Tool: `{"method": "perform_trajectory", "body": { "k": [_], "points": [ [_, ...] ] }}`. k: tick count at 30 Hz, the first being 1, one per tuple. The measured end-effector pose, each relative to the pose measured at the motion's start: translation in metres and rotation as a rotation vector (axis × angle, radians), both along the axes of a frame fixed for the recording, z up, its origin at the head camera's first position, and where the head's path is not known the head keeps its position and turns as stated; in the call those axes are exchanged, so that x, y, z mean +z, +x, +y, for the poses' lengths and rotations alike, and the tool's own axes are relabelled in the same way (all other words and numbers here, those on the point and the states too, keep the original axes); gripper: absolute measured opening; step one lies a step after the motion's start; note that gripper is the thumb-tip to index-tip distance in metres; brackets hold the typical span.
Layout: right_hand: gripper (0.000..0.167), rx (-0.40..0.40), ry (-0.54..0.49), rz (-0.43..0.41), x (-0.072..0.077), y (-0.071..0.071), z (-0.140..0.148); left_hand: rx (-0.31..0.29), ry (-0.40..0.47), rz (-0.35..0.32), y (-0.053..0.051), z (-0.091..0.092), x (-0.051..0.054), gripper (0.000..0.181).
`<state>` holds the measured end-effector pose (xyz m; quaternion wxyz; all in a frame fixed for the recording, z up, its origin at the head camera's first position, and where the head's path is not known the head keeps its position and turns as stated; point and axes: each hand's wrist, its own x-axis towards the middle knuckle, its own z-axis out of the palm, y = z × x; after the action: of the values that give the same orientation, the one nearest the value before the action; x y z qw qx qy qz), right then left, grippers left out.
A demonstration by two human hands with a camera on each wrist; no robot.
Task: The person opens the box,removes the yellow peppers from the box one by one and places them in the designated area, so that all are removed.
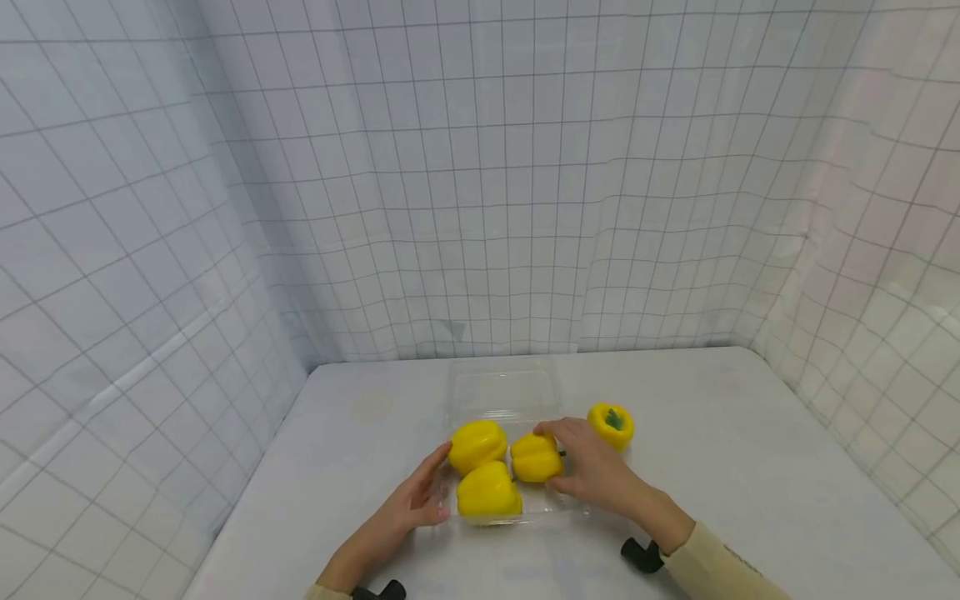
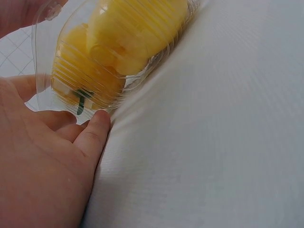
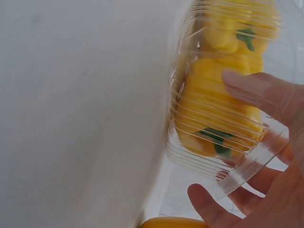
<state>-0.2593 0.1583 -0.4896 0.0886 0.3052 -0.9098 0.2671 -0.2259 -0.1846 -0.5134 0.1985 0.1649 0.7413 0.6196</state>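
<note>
Three yellow bell peppers lie in a clear plastic clamshell container (image 1: 525,518) with a ribbed wall: one at the back left (image 1: 477,446), one at the front left (image 1: 489,490) and one at the right (image 1: 536,457). My right hand (image 1: 596,467) grips the right pepper, fingertips at its far side and thumb at its near side. In the right wrist view the thumb (image 3: 256,90) reaches inside the container wall. My left hand (image 1: 408,504) rests loosely against the container's left side, fingers spread along its wall in the left wrist view.
Another yellow bell pepper (image 1: 611,427), green stem showing, sits on the white table (image 1: 712,433) just beyond my right hand. The container's clear lid (image 1: 504,390) lies folded back behind it. White grid-patterned curtains (image 1: 495,208) enclose the back and sides.
</note>
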Motion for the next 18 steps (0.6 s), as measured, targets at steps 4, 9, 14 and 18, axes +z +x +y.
{"method": "perform_trajectory", "body": {
  "k": [4, 9, 14, 18],
  "points": [
    [0.073, -0.011, -0.004, -0.021, 0.0009, -0.0002, -0.0026, -0.001, -0.001, 0.004, -0.0004, -0.0017, -0.0008, 0.08],
    [0.075, -0.034, 0.013, -0.032, 0.002, 0.0013, -0.0049, -0.008, 0.0, 0.006, -0.0002, -0.0026, -0.0017, 0.081],
    [0.078, -0.051, 0.045, -0.008, 0.0037, 0.0033, -0.0048, -0.004, 0.001, 0.007, 0.0004, -0.0007, -0.0011, 0.081],
    [0.078, -0.058, 0.056, 0.004, 0.0042, 0.0045, -0.0039, 0.002, 0.007, -0.004, -0.0004, 0.0011, -0.002, 0.08]
  ]
}}
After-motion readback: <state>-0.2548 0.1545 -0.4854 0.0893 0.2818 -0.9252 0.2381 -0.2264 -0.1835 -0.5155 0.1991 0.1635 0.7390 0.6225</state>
